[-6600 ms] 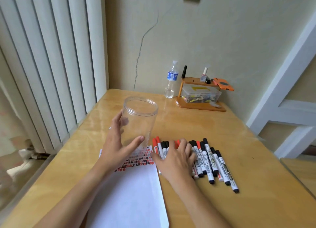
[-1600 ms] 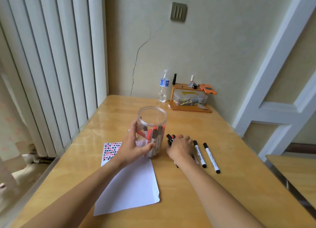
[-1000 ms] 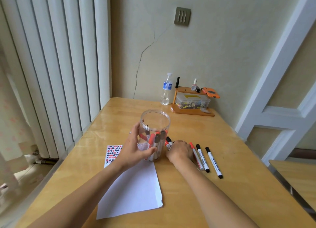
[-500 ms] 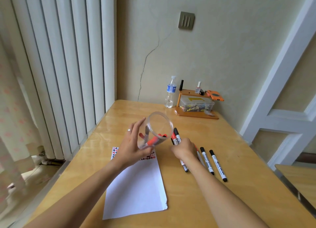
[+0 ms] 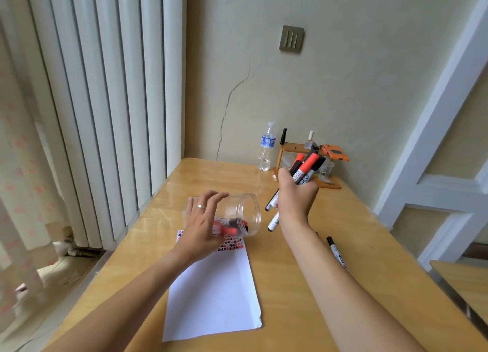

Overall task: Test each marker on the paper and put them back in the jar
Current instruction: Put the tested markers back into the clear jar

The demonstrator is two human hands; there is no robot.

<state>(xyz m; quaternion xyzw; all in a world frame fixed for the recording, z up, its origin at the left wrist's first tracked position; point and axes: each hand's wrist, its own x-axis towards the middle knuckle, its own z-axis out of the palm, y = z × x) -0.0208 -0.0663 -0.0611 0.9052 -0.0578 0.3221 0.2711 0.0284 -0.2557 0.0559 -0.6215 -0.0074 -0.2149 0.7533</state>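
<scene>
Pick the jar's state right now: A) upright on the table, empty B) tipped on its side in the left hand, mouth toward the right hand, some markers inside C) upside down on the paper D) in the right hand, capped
B: the jar lies tipped sideways in the left hand, its open mouth facing the right hand, which holds a bundle of markers; red and black markers show inside.

Jar [image 5: 237, 214]: clear, red and black markers seen inside. Bundle [image 5: 306, 170]: red and black caps, white barrels. Paper [image 5: 214, 293]: white, red-black marks at far edge. Table [image 5: 298, 285]: yellow wood.
</scene>
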